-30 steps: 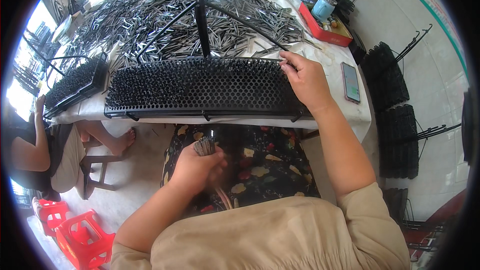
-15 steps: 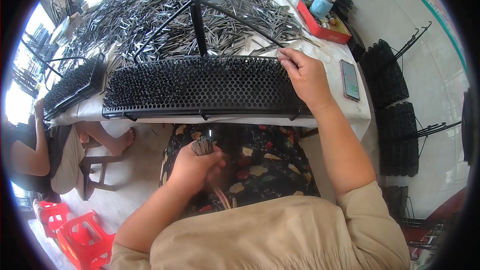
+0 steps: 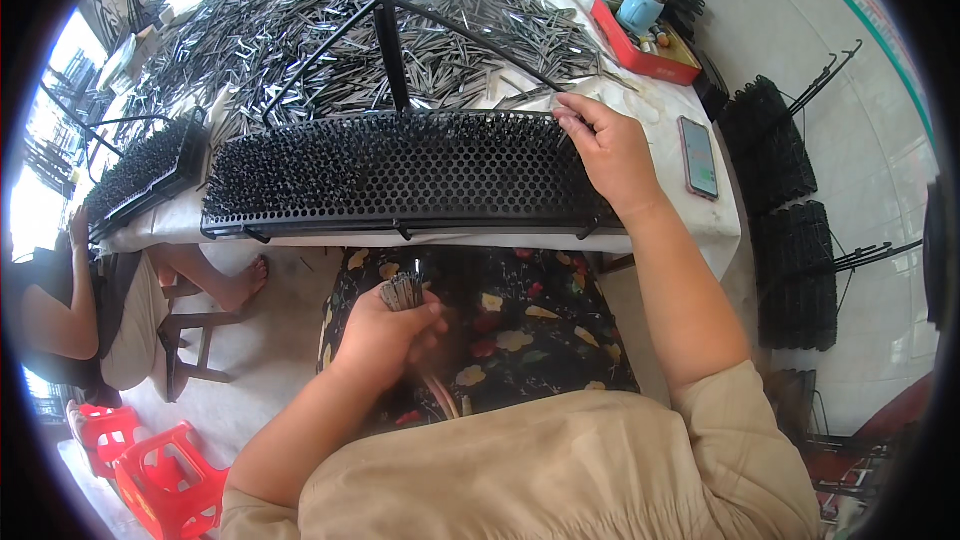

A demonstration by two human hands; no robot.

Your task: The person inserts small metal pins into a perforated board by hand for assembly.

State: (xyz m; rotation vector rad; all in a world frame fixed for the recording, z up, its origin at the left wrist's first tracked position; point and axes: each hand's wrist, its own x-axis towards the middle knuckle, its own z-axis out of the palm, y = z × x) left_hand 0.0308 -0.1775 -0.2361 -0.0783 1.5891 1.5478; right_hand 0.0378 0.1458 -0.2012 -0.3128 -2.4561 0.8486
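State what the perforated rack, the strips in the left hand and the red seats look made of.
Perforated rack: probably black-coated metal with a low sheen, going by its slim bars and regular holes.
Strips in the left hand: perhaps metal, dull gray with small glints; stiff plastic is possible.
Red seats: likely molded plastic, glossy, given their even color and rounded cutouts.

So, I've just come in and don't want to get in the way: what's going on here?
A person's left hand grips a bundle of thin dark strips above a flowered cloth. The right hand is at the back right corner of a black rack; whether its fingers pinch a strip is hard to tell. The rack's left part is crowded with dark pieces, while many holes toward the right are bare. A big pile of strips lies behind it.
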